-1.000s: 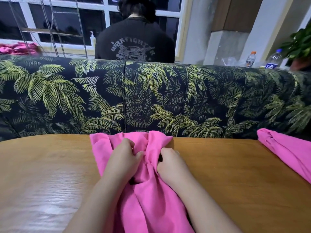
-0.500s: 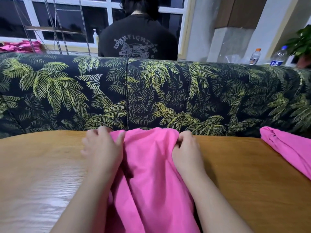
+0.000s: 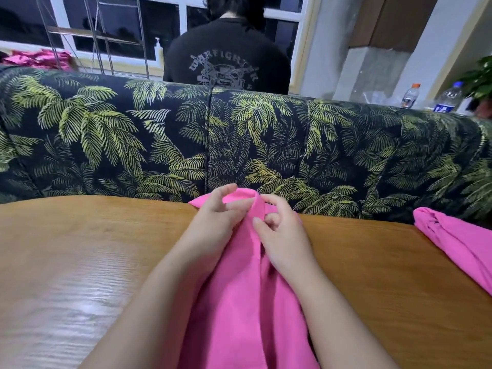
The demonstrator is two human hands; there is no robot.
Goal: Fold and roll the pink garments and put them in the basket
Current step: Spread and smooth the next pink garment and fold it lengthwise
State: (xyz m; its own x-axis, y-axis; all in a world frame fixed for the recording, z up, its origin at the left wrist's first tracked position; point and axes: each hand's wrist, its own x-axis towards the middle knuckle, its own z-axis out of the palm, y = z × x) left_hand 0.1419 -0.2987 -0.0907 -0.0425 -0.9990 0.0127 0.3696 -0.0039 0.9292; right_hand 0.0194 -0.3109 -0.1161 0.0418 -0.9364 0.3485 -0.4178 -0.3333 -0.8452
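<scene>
A pink garment lies lengthwise down the middle of the wooden table, folded into a narrow strip. Its far end reaches the table's back edge. My left hand and my right hand meet at that far end, and both pinch the raised fold of cloth between fingers and thumb. A second pink garment lies bunched at the table's right edge. No basket is in view.
A sofa back with a palm-leaf print runs right behind the table. A person in a black shirt sits beyond it, facing away. Two plastic bottles and a plant stand at the far right. More pink cloth lies far left.
My hands, spread at the two far corners half a second ago, have come together at the middle of the far end and lifted a fold. The view has tilted slightly.
</scene>
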